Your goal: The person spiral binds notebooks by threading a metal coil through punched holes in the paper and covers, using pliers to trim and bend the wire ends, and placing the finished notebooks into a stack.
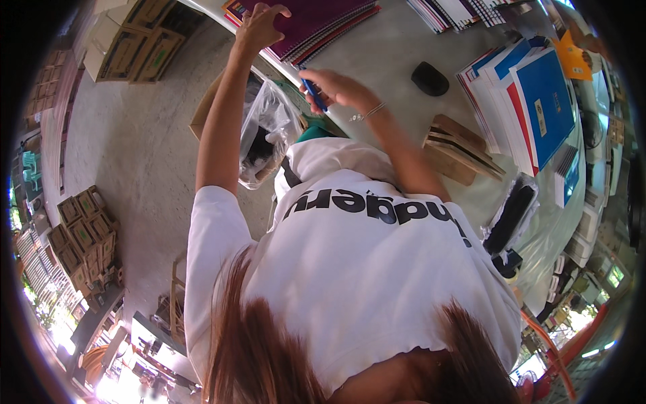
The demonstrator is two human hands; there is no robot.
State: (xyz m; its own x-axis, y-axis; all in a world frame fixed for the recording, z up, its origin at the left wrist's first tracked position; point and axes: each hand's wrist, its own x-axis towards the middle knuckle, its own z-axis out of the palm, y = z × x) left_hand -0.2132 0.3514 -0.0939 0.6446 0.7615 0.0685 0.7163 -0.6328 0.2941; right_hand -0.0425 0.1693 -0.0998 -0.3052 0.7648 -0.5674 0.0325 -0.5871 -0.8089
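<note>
Pale grey table (387, 81) spans 12 to 3 o'clock. On it lie stacked maroon spiral notebooks (323, 23) at 12, black computer mouse (430, 79) at 1, blue-covered booklets (548, 101) and brown wooden pieces (457, 145) at 2. Concrete floor (155, 135) bears cardboard boxes (84, 232) at 9.

- black mouse (430, 79) on the grey table (390, 64), well in from its near edge
- blue-topped stack of books (550, 114) right of the mouse, an orange sheet (572, 59) beside it
- flat brown pieces (452, 158), closer to the near edge than the mouse
- long black item in clear plastic (510, 212), farther right
- clear plastic bag (274, 111) just outside the near edge
- cardboard boxes (131, 47) on the floor (158, 141), left of the table
</note>
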